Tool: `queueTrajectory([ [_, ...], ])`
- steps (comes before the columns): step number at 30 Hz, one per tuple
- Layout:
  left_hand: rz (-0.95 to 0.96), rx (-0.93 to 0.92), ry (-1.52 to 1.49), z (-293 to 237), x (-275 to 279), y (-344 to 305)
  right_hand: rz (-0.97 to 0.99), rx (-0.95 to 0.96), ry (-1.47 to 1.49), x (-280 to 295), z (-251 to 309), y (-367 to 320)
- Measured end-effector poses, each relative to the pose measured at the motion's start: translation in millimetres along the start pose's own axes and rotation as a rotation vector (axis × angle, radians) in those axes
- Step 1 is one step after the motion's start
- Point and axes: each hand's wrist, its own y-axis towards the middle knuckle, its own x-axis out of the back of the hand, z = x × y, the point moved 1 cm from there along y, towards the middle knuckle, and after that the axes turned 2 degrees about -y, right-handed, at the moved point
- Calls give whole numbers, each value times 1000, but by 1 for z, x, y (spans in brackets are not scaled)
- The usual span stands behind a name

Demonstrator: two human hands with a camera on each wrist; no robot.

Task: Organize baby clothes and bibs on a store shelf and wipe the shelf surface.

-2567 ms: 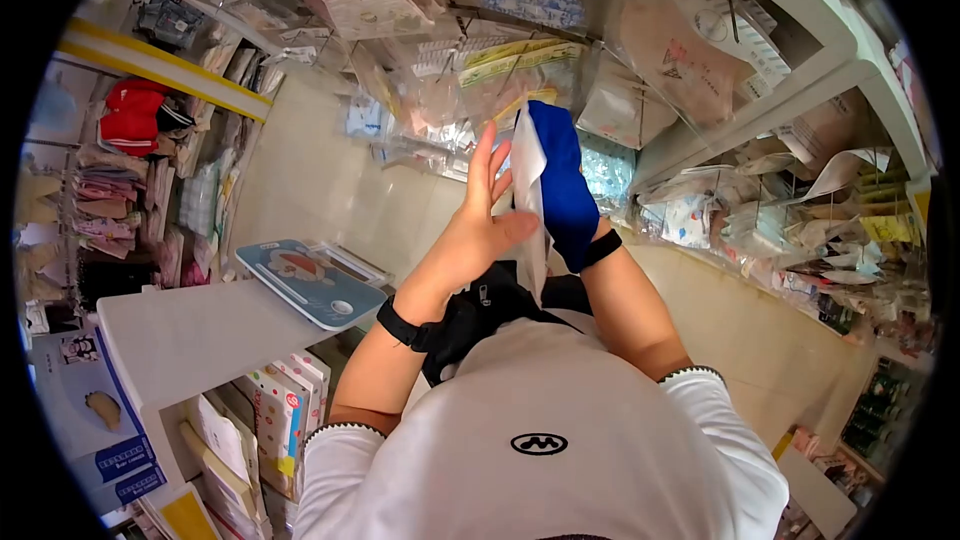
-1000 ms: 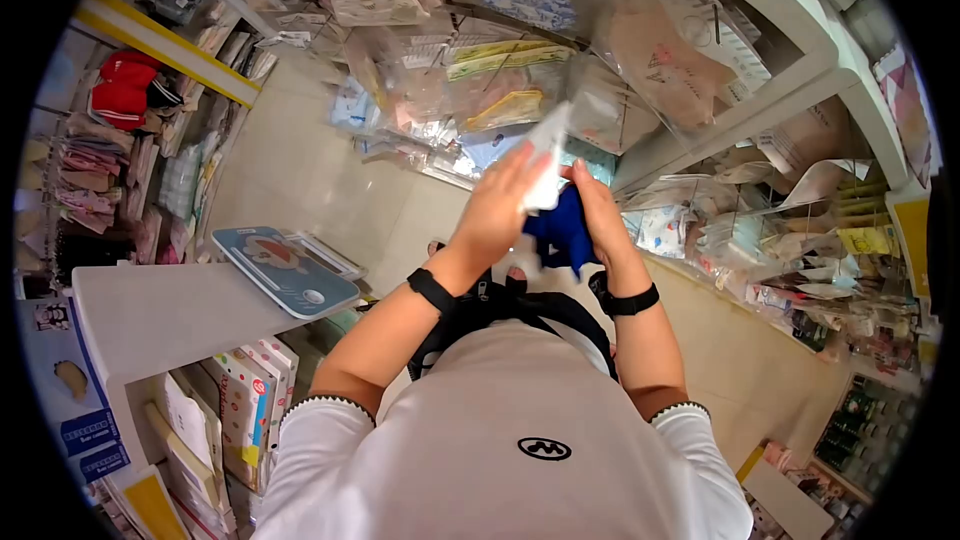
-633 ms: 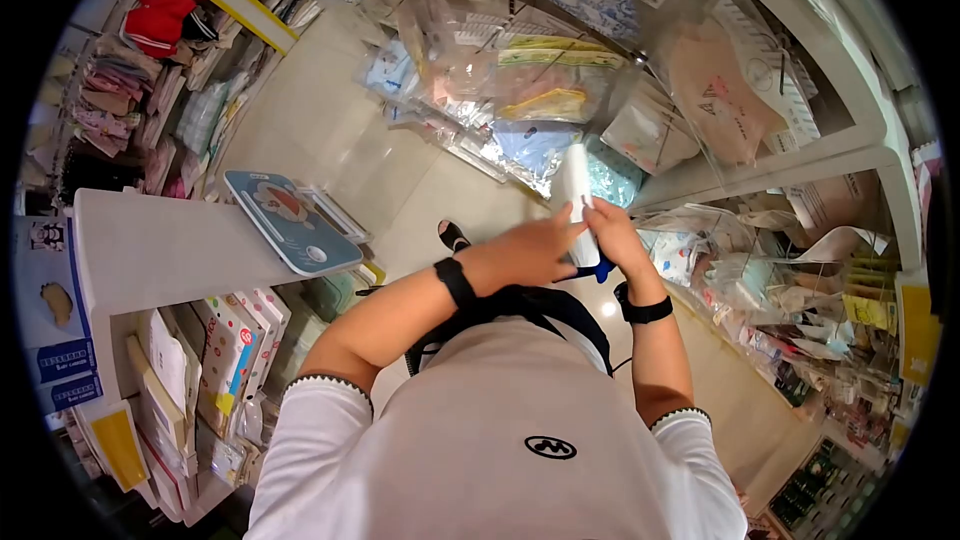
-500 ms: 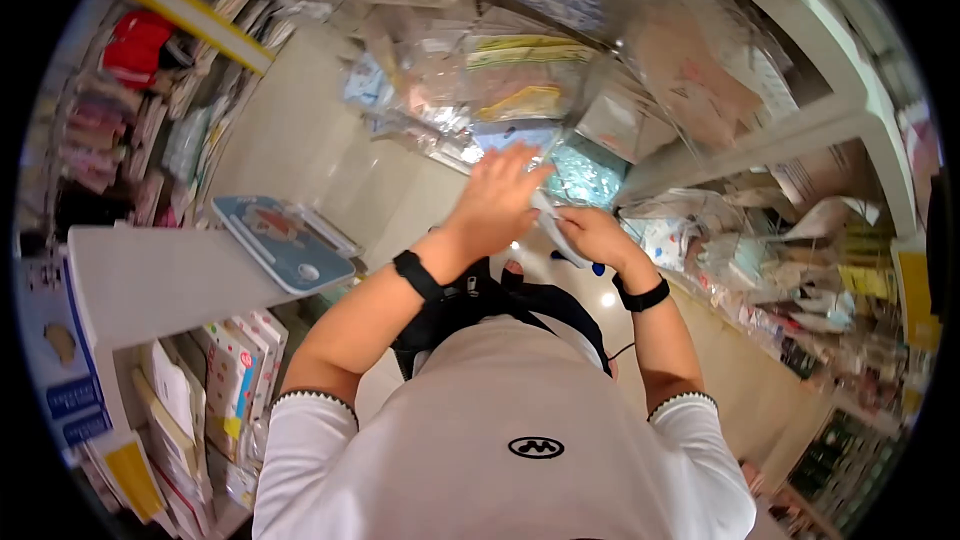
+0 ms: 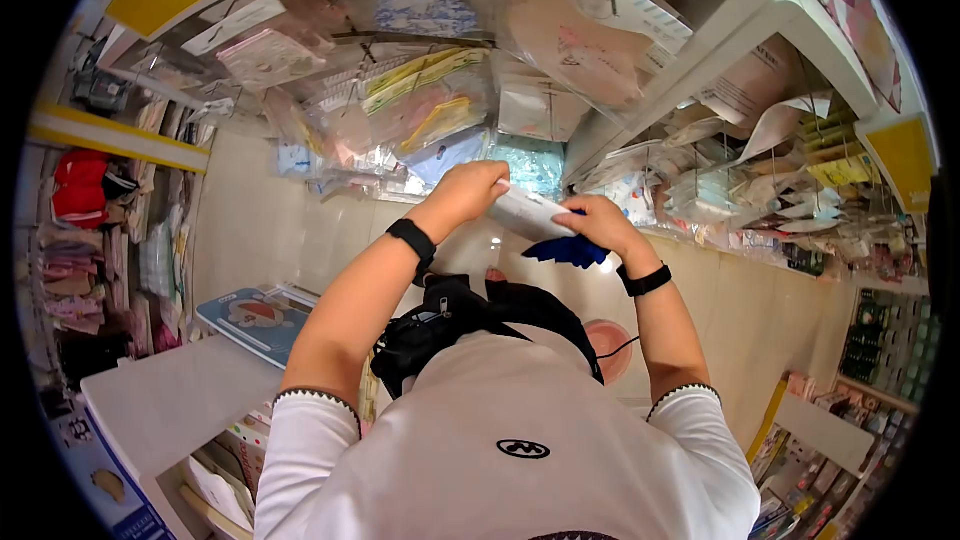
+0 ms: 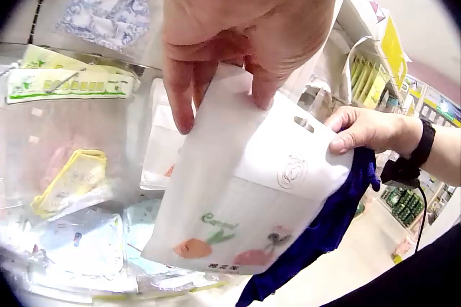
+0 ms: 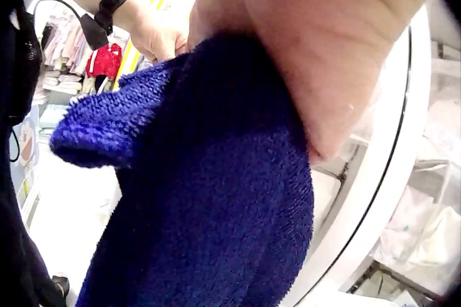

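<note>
My left hand (image 5: 478, 186) grips the upper edge of a white packet (image 5: 528, 212) printed with small fruit pictures (image 6: 245, 192); its fingers (image 6: 180, 98) curl over that edge. My right hand (image 5: 592, 226) pinches the packet's other end (image 6: 364, 131) and also holds a blue knitted cloth (image 5: 566, 251) that hangs below it (image 6: 328, 231). The blue cloth (image 7: 202, 177) fills the right wrist view under my right palm (image 7: 317, 55). Both hands are raised in front of hanging goods.
Clear plastic packets (image 5: 430, 110) hang densely on racks ahead, beside a white shelf frame (image 5: 690, 40). A blue cartoon scale (image 5: 255, 315) lies on a white counter (image 5: 170, 400) at lower left. A black bag (image 5: 440, 325) hangs on my chest.
Both hands have risen toward the hanging packets. The white packet, earlier upright, now lies stretched between both hands with the blue cloth below. The head view has tilted upward.
</note>
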Motion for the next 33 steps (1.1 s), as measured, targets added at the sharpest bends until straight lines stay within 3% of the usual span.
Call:
queueTrajectory([
  [5, -7, 91, 21, 8, -12, 51, -167, -180, 16, 25, -22, 19],
  [7, 20, 135, 12, 13, -19, 67, -196, -230, 226, 27, -38, 27],
  [10, 12, 144, -10, 25, -30, 86, -303, -268, 211, 19, -74, 47],
  [14, -56, 148, -104, 34, -39, 104, -517, -298, -86, 21, -69, 61],
  [17, -87, 153, -171, 39, -42, 108, -554, -353, -98, 23, -64, 66],
  [24, -119, 88, -161, 55, -40, 118, -671, -333, -80, 13, -66, 82],
  [26, -149, 108, -173, 58, -42, 121, -681, -344, -77, 10, -68, 88],
  [29, -198, 146, -174, 62, -40, 130, -848, -310, -20, 6, -76, 96],
  [33, -177, 194, -167, 65, -34, 142, -862, -353, 82, -2, -87, 84],
])
